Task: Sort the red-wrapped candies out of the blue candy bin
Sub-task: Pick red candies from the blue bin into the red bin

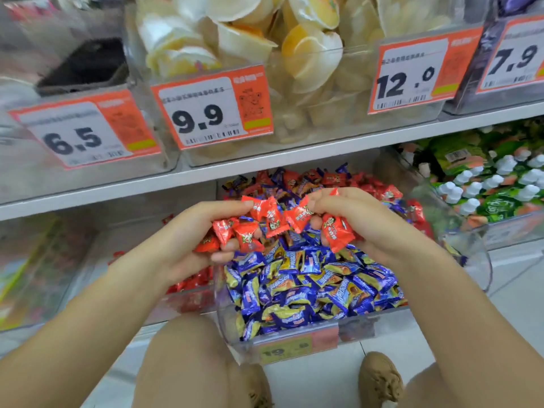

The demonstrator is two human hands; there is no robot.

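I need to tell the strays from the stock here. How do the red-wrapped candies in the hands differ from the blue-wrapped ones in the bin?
The red-wrapped candies have plain red wrappers with a small cartoon print; the blue-wrapped candies are blue with gold areas. The red ones are held above the clear bin, some in the left hand, some in the right hand; the blue ones lie heaped in the bin. Both are small, pillow-shaped, crimped-end pieces.

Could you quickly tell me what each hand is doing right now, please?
Left hand: grips a bunch of red-wrapped candies.
Right hand: grips more red candies.
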